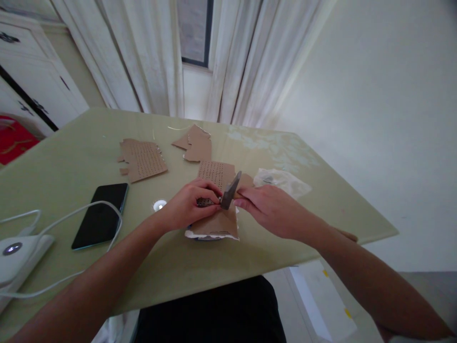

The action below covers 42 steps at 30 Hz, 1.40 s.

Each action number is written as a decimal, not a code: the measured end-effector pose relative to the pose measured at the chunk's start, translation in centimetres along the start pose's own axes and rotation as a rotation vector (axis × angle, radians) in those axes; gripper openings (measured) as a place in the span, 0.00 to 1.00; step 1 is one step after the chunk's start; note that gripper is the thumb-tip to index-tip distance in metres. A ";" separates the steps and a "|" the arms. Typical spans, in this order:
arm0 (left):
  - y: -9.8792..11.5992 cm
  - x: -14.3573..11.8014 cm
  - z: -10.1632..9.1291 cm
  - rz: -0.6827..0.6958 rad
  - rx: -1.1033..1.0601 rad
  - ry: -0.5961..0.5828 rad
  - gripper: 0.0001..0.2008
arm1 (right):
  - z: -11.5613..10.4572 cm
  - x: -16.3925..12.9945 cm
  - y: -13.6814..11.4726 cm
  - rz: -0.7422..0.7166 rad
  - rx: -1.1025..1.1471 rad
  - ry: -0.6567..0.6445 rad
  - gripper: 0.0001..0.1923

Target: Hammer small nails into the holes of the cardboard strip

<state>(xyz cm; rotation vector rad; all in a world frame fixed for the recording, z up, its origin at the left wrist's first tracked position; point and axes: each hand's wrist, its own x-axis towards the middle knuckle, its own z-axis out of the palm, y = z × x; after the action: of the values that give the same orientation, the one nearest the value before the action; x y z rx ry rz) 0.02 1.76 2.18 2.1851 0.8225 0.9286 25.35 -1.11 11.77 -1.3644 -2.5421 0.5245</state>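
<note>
My right hand (271,209) is closed round the wooden handle of a hammer (231,191), near its metal head; the handle's end shows past my forearm. The head stands tilted right beside the fingertips of my left hand (191,202). Those fingers are pinched together over the cardboard, and what they hold, if anything, is too small to make out. Under both hands lies a brown cardboard piece (217,221) with a torn white front edge and something bluish below it. Rows of small holes mark a cardboard part (216,171) just behind my left hand.
A second hole-marked cardboard piece (146,161) and torn cardboard scraps (199,145) lie farther back on the table (89,143). A clear plastic bag (285,182) is beyond my right hand. On the left are a phone (102,214), a white power strip (26,259) and a looping white cable (80,208).
</note>
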 end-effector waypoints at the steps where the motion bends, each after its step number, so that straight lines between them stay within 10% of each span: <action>1: 0.0 0.0 0.0 0.006 0.006 0.000 0.07 | -0.2 -0.2 -0.2 0.006 -0.044 -0.005 0.16; 8: -0.1 -0.1 0.1 0.028 0.064 -0.003 0.08 | -3.5 -1.2 -1.9 -0.013 -0.099 0.262 0.19; 14: 0.2 -0.1 0.2 0.027 0.102 -0.006 0.09 | -1.8 -0.5 -1.9 0.010 -0.256 0.003 0.18; 20: 0.1 -0.2 0.2 0.028 0.112 -0.009 0.09 | -2.6 -0.9 -2.3 0.030 -0.255 0.183 0.18; 25: 0.4 -0.1 0.3 0.021 0.118 -0.016 0.10 | -1.0 -0.8 -2.2 0.041 -0.416 -0.039 0.20; 35: 0.3 -0.1 0.4 -0.010 0.096 -0.010 0.10 | 0.2 -1.2 -1.9 0.044 -0.363 0.033 0.18; 42: 0.7 0.0 0.4 -0.038 0.087 -0.001 0.31 | 1.0 -1.3 -1.2 0.059 -0.275 0.091 0.18</action>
<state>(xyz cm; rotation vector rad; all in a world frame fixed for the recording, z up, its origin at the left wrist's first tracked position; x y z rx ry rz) 0.55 1.19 2.44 2.2358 0.9171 0.8880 24.81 -2.96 11.30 -1.5174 -2.5788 0.1195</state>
